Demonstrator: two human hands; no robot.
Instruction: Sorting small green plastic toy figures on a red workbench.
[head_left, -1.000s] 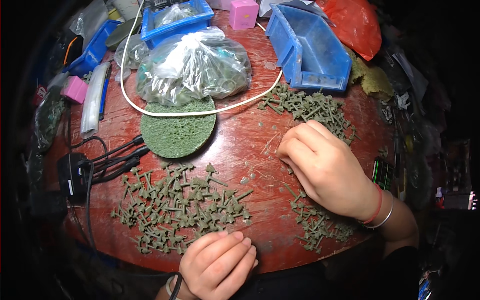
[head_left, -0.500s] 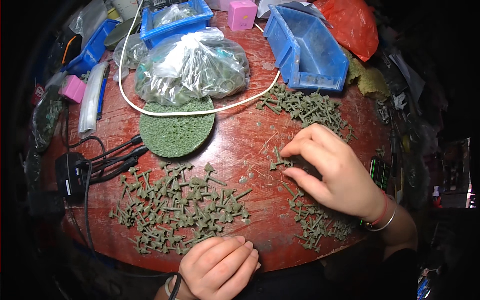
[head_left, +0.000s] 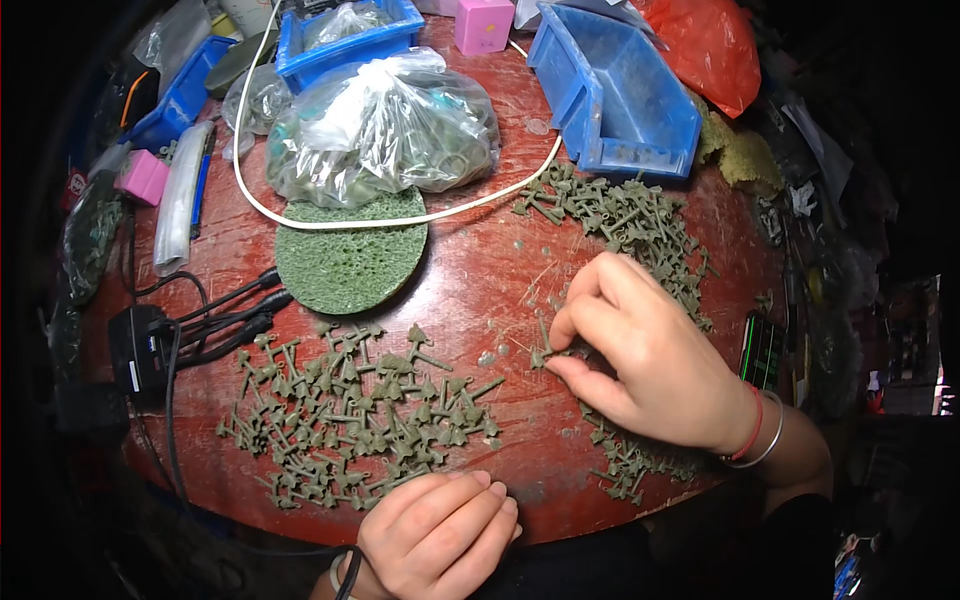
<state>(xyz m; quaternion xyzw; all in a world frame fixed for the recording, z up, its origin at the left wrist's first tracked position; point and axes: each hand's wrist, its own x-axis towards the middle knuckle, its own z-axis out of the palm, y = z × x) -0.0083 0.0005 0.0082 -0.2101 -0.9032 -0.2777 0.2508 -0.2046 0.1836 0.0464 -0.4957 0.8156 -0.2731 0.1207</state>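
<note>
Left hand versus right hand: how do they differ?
The left hand lies curled at the table's near edge; the right hand extends farther in, to a small green part. Behind the left hand shows a black cord; behind the right hand, a red band and silvery bangle. Both are ungloved.

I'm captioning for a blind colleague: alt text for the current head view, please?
The right hand has its fingertips at a small olive-green stemmed piece, among loose piles of similar pieces on a scratched red tabletop. The left hand lies near the front edge, fingers curled.
</note>
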